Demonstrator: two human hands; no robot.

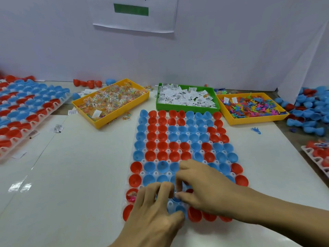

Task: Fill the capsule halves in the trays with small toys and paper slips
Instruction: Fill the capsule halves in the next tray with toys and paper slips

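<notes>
My left hand (156, 209) rests over the near rows of the clear tray (161, 172), fingers loosely curled, gripping nothing that I can see. My right hand (201, 188) reaches across beside it, fingers bent down over a blue capsule half (176, 199); whether it pinches anything I cannot tell. The tray holds red and blue halves, open side up. One red half (131, 195) at the near left already contains toys. Beyond the tray stand a yellow bin of wrapped toys (110, 100), a green bin of paper slips (187, 98) and a yellow bin of flat figures (251, 107).
</notes>
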